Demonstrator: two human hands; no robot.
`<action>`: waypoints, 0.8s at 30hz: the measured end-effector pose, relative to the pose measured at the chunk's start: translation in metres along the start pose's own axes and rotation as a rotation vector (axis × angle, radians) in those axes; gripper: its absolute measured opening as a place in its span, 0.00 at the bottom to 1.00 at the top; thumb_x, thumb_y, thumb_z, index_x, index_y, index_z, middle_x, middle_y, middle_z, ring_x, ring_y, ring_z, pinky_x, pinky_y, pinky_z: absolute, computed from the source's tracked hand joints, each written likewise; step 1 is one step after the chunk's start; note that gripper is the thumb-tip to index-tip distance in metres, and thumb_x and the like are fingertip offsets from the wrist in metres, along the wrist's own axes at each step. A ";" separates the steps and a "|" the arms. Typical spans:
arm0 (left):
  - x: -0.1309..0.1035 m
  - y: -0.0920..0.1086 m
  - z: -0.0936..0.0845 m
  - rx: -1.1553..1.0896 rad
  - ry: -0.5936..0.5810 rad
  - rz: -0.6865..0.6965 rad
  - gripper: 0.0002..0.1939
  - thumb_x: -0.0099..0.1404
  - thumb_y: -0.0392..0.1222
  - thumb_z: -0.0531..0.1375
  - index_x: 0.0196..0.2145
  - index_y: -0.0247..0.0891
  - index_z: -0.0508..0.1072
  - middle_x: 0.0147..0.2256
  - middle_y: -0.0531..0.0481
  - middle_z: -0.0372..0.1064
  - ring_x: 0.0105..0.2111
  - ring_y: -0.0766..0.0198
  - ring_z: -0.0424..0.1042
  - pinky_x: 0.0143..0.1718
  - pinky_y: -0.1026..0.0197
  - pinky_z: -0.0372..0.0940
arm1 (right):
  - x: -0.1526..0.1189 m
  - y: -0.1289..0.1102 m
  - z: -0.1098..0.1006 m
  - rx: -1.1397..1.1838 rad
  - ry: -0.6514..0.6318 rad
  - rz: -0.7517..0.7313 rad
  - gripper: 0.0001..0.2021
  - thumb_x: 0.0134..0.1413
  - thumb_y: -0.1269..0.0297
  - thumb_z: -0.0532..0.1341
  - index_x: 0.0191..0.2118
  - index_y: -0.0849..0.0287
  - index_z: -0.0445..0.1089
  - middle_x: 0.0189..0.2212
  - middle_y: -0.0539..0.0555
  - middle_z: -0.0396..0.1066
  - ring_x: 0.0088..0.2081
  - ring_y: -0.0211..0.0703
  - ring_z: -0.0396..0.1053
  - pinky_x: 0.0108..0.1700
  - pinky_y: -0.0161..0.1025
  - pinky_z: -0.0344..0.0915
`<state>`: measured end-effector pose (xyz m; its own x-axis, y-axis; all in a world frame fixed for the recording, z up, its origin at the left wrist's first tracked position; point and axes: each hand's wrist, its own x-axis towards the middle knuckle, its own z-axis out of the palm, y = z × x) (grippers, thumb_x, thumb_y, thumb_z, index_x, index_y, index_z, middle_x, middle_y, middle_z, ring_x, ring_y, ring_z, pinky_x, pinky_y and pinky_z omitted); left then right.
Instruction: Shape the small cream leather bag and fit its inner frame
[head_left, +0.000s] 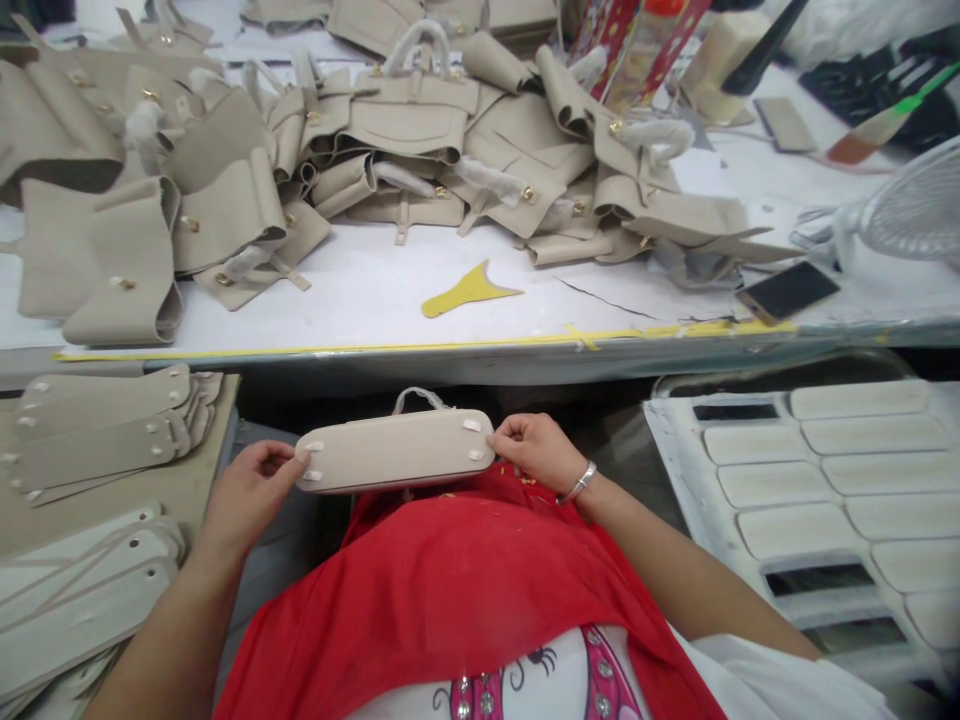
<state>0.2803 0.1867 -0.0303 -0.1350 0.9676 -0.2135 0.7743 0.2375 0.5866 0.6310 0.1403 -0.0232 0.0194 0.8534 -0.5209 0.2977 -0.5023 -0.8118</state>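
Observation:
A beige handbag (394, 451) rests on my lap with its long rounded base turned up toward me. White-wrapped feet stand in pairs near both ends of the base, and a wrapped handle (421, 394) shows behind it. At the left end, my left hand (259, 485) pinches the rim between thumb and fingers. My right hand (536, 448), with a bracelet at the wrist, grips the other end the same way. The bag's body is mostly hidden under its base.
Beige bag pieces (420, 120) lie heaped across the white table (360, 300). A yellow template (471, 290), phone (787, 291) and fan (915, 205) are there too. Base panels are stacked on a board (214, 440) at left; oval panels (795, 527) fill a rack at right.

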 end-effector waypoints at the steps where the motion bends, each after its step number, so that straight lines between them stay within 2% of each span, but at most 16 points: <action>1: 0.000 0.005 -0.002 0.126 0.048 0.091 0.20 0.51 0.54 0.59 0.35 0.36 0.69 0.31 0.48 0.66 0.29 0.60 0.65 0.30 0.61 0.61 | 0.000 0.001 -0.001 -0.014 -0.001 -0.004 0.09 0.45 0.63 0.60 0.20 0.61 0.64 0.11 0.45 0.60 0.13 0.30 0.57 0.14 0.27 0.52; 3: -0.004 0.025 0.000 0.284 0.114 0.315 0.23 0.55 0.53 0.56 0.44 0.36 0.66 0.41 0.43 0.65 0.40 0.54 0.65 0.41 0.55 0.62 | 0.002 0.002 -0.002 -0.044 -0.011 -0.011 0.09 0.45 0.62 0.60 0.21 0.61 0.64 0.13 0.46 0.62 0.14 0.30 0.58 0.15 0.27 0.53; 5: -0.010 0.053 0.013 0.312 0.081 0.576 0.26 0.58 0.52 0.53 0.51 0.36 0.62 0.47 0.40 0.62 0.48 0.52 0.61 0.50 0.53 0.57 | 0.004 0.004 -0.002 -0.069 -0.019 -0.018 0.09 0.45 0.61 0.59 0.21 0.61 0.65 0.14 0.47 0.63 0.14 0.31 0.60 0.15 0.28 0.54; 8: -0.016 0.101 0.051 0.349 -0.159 0.900 0.35 0.56 0.56 0.57 0.56 0.35 0.57 0.52 0.39 0.58 0.53 0.51 0.57 0.54 0.53 0.53 | 0.006 0.005 -0.002 -0.117 -0.017 -0.030 0.10 0.46 0.60 0.58 0.22 0.61 0.65 0.15 0.48 0.65 0.15 0.32 0.61 0.16 0.28 0.55; 10: -0.015 0.125 0.076 0.402 -0.288 1.013 0.39 0.54 0.58 0.59 0.56 0.32 0.56 0.54 0.36 0.57 0.53 0.49 0.56 0.54 0.51 0.52 | 0.006 0.005 -0.002 -0.149 -0.014 -0.036 0.10 0.46 0.60 0.58 0.23 0.61 0.66 0.16 0.48 0.66 0.15 0.32 0.62 0.17 0.28 0.55; 12: -0.013 0.139 0.093 0.457 -0.369 1.043 0.39 0.54 0.58 0.60 0.55 0.28 0.58 0.52 0.34 0.59 0.51 0.48 0.58 0.53 0.50 0.54 | 0.006 0.004 -0.002 -0.171 -0.007 -0.039 0.09 0.47 0.61 0.57 0.23 0.61 0.66 0.15 0.48 0.66 0.16 0.33 0.63 0.17 0.28 0.55; 14: -0.010 0.145 0.102 0.496 -0.421 1.039 0.37 0.54 0.56 0.60 0.54 0.25 0.60 0.50 0.32 0.60 0.49 0.48 0.61 0.51 0.50 0.56 | 0.005 0.002 -0.002 -0.186 0.004 -0.039 0.09 0.46 0.61 0.57 0.22 0.61 0.66 0.14 0.48 0.66 0.15 0.32 0.62 0.18 0.28 0.54; 20: -0.008 0.146 0.105 0.549 -0.469 1.058 0.31 0.56 0.43 0.58 0.55 0.24 0.58 0.50 0.32 0.60 0.49 0.49 0.61 0.50 0.52 0.58 | 0.004 -0.001 -0.004 -0.192 -0.003 -0.029 0.08 0.45 0.63 0.57 0.22 0.61 0.66 0.13 0.48 0.65 0.15 0.32 0.61 0.17 0.28 0.53; 24: -0.007 0.147 0.104 0.512 -0.505 1.028 0.33 0.55 0.48 0.60 0.53 0.26 0.59 0.48 0.33 0.61 0.47 0.50 0.63 0.49 0.53 0.60 | 0.005 0.001 -0.004 -0.186 -0.009 -0.036 0.09 0.45 0.62 0.57 0.22 0.61 0.66 0.13 0.47 0.64 0.14 0.32 0.61 0.17 0.28 0.53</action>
<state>0.4599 0.2058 -0.0238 0.8369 0.5173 -0.1792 0.5469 -0.7766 0.3128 0.6356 0.1447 -0.0252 -0.0029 0.8683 -0.4959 0.4691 -0.4368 -0.7676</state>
